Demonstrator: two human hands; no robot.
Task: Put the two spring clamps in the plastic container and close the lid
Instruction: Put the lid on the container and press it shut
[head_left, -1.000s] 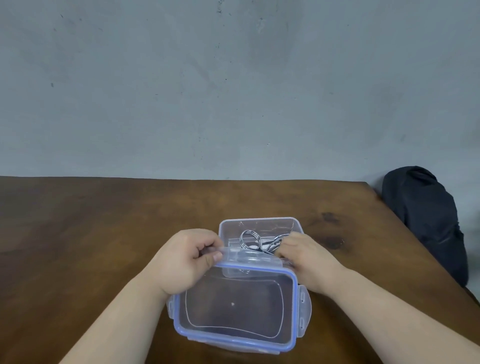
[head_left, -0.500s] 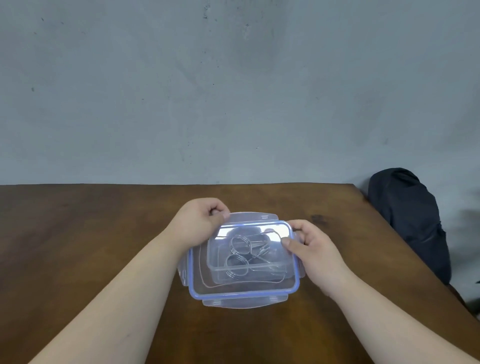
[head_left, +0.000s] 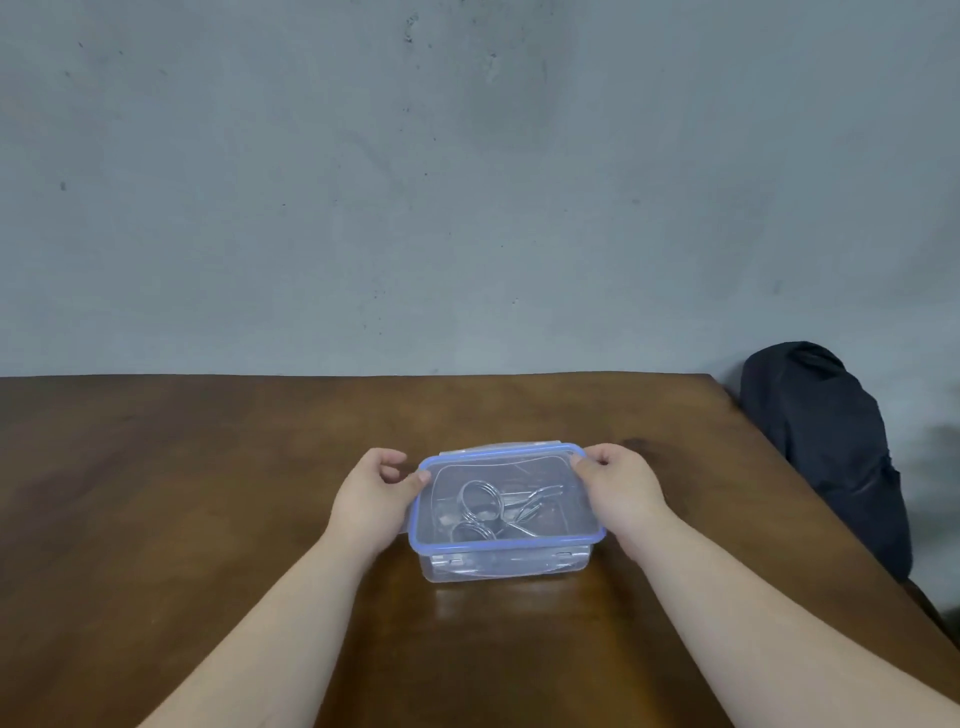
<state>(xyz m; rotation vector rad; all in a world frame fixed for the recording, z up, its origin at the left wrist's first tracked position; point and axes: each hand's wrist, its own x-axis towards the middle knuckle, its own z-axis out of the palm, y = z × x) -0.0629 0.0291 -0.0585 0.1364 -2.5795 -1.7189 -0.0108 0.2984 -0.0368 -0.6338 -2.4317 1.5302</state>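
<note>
A clear plastic container (head_left: 506, 566) stands on the brown table, with its blue-rimmed clear lid (head_left: 550, 538) lying flat on top. Through the lid I see two metal spring clamps (head_left: 480, 501) inside, one behind the other. My left hand (head_left: 371, 501) grips the lid's left edge, thumb on the far left corner. My right hand (head_left: 621, 488) holds the right edge, thumb on the far right corner. The lid's side flaps are hidden behind my hands; the front flap looks down against the wall.
The wooden table (head_left: 208, 493) runs back to a grey wall. Its right edge slants close to my right arm. A black bag (head_left: 826, 441) stands off the table's right side against the wall.
The lid went from tilted toward me, to laid over the container, and now sits flat on it. Both hands shifted from its far edge to its left and right sides.
</note>
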